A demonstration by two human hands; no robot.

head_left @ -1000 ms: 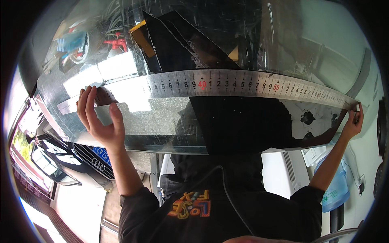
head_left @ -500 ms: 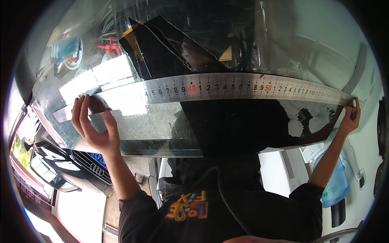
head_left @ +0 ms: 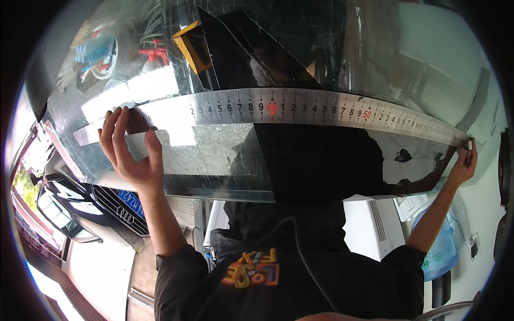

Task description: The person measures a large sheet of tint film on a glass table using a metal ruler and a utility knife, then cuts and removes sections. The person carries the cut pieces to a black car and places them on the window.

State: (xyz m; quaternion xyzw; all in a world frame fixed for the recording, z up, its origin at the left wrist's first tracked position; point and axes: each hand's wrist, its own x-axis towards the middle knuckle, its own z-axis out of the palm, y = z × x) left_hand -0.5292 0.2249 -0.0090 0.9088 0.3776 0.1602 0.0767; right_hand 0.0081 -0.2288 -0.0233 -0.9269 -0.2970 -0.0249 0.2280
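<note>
**Steel ruler [head_left: 300, 108] spanned the glass pane [head_left: 214, 152] from 9 to 3 o'clock**

In the head view, the long graduated ruler arched across the middle, its bow due to the lens. Whether it lay flat on the pane or slightly above it could not be told.

At 9 o'clock the left hand [head_left: 131, 158] reached over the ruler near that end, fingertips by its far edge and thumb by its near one. Fingers and thumb stood wide apart; whether they squeezed the edges could not be made out. At 3 o'clock the right hand [head_left: 463, 167] pinched the opposite end between thumb and fingers.

Black film [head_left: 321, 160] stretched from the centre towards 4 o'clock on the near side of the ruler, ragged along its right part. Overlapping black strips [head_left: 254, 51] lay at 12 o'clock beyond it, with a yellow piece [head_left: 187, 45] beside them at 11. A red sprayer head [head_left: 156, 54] showed between 10 and 11.

Past the pane, a parked car [head_left: 110, 197] stood between 8 and 9 o'clock, a blue water jug [head_left: 442, 243] at 4, and the person's black shirt [head_left: 332, 267] at 6.
</note>
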